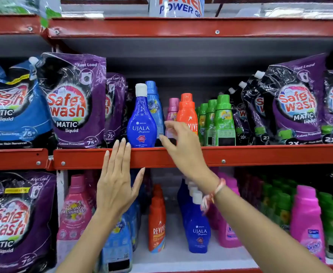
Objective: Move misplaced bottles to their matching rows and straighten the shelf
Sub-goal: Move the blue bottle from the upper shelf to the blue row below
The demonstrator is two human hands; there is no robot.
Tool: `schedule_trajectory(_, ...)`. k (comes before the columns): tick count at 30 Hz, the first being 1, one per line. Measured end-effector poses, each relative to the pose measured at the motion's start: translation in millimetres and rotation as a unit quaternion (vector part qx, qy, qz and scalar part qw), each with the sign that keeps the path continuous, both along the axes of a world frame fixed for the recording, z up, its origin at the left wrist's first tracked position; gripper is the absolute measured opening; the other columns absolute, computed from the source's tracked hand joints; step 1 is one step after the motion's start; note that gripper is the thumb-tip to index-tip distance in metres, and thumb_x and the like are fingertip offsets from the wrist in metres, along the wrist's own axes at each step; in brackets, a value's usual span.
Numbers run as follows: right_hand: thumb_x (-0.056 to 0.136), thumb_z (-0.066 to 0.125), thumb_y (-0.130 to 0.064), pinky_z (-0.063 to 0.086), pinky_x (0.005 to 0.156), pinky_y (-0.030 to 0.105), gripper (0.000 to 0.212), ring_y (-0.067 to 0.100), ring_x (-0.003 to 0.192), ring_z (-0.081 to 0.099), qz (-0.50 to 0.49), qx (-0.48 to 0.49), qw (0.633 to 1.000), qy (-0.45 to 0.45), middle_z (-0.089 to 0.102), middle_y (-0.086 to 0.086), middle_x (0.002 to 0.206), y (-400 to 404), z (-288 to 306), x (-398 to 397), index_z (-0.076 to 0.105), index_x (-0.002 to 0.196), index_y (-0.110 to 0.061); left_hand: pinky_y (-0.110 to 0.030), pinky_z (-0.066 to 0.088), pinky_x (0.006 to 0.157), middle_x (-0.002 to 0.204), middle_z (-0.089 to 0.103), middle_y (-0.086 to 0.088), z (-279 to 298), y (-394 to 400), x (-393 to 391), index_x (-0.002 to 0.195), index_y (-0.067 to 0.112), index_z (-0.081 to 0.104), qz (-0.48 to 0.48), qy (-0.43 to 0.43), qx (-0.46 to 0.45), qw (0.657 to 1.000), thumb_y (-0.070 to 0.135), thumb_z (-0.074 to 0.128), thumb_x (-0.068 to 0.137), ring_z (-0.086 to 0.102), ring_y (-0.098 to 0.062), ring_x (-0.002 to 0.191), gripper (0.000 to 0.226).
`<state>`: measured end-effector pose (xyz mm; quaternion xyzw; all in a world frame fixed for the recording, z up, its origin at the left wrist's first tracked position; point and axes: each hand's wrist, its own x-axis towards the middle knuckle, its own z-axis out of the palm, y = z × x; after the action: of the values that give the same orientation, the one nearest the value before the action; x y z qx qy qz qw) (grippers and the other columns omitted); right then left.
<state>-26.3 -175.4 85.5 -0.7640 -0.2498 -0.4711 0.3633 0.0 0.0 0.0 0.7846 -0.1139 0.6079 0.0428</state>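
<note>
Upright, the Ujala bottle point(142, 123) stands cap-up; both hands point(116, 182) point(181, 146) open, empty.

A red metal shelving unit fills the view. Its middle shelf beam point(260, 155) runs across the frame, fixed with small bolts, and a second red beam point(161, 26) crosses higher up. The underside of the upper shelf point(181, 52) is dark grey and shadowed. A pale upright post point(60, 186) stands at the joint on the left. The lowest shelf board point(173, 259) is white. The light is bright and even, glinting on the plastic packaging.
</note>
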Motion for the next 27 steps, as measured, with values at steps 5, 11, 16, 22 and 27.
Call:
schedule_trajectory(5,0.085,0.069,-0.028,0.049,0.096,0.034,0.054,0.02,0.11,0.061,0.078,-0.009,0.985,0.151,0.062,0.006,0.123,19,38,13,0.051,0.13,-0.006,-0.044,0.023,0.116,0.147,0.038,-0.015,2,2,3,0.142,0.0,0.033,-0.024,-0.02,-0.005,1.0,0.042,0.039,0.094,0.025,-0.025,0.142,0.064)
schedule_trajectory(11,0.082,0.073,-0.025,0.056,0.091,0.042,0.036,0.021,0.105,0.068,0.185,0.055,0.945,0.263,0.067,0.008,0.121,27,40,40,0.057,0.112,-0.015,-0.045,0.026,0.114,0.145,0.041,-0.016,1,3,3,0.14,-0.002,0.035,-0.01,-0.028,0.004,1.0,0.042,0.041,0.094,0.029,-0.027,0.14,0.064)
schedule_trajectory(16,0.08,0.075,-0.025,0.057,0.089,0.044,0.049,0.02,0.11,0.064,0.179,0.087,0.953,0.227,0.064,0.007,0.123,25,32,43,0.054,0.122,-0.011,-0.044,0.027,0.114,0.139,0.048,-0.017,4,3,0,0.137,-0.002,0.041,0.0,-0.036,0.009,0.999,0.042,0.042,0.094,0.038,-0.028,0.136,0.062)
schedule_trajectory(22,0.081,0.074,-0.021,0.058,0.086,0.046,0.05,0.021,0.105,0.067,0.201,0.169,0.953,0.151,0.066,0.006,0.119,19,26,33,0.052,0.125,-0.01,-0.043,0.025,0.115,0.141,0.047,-0.017,4,3,-6,0.138,-0.002,0.04,0.003,-0.023,0.007,1.0,0.043,0.039,0.095,0.036,-0.027,0.137,0.062)
schedule_trajectory(27,0.079,0.075,-0.019,0.058,0.085,0.047,0.039,0.022,0.101,0.069,0.23,0.195,0.948,0.105,0.069,0.001,0.112,-4,21,6,0.056,0.114,-0.02,-0.042,0.021,0.116,0.149,0.036,-0.015,-2,-9,-21,0.142,0.001,0.034,0.001,-0.009,0.005,1.0,0.047,0.035,0.095,0.027,-0.024,0.142,0.065)
